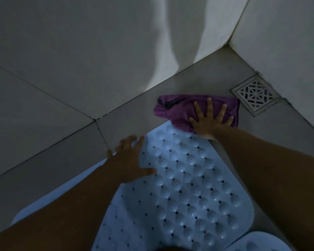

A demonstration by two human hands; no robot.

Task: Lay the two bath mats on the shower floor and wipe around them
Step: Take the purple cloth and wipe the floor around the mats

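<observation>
A pale blue bath mat [185,192] with round bumps and small holes lies flat on the grey shower floor [198,78]. A second pale mat [261,241] shows only its rounded corner at the bottom right. My left hand [129,158] rests with spread fingers on the far left edge of the first mat. My right hand [209,118] presses flat, fingers spread, on a purple cloth [178,107] that lies on the floor just past the mat's far corner.
A square metal drain grate [255,95] sits in the floor right of the cloth, near the corner. Tiled walls [80,51] rise behind and to the right. A grout line runs across the floor by my left hand.
</observation>
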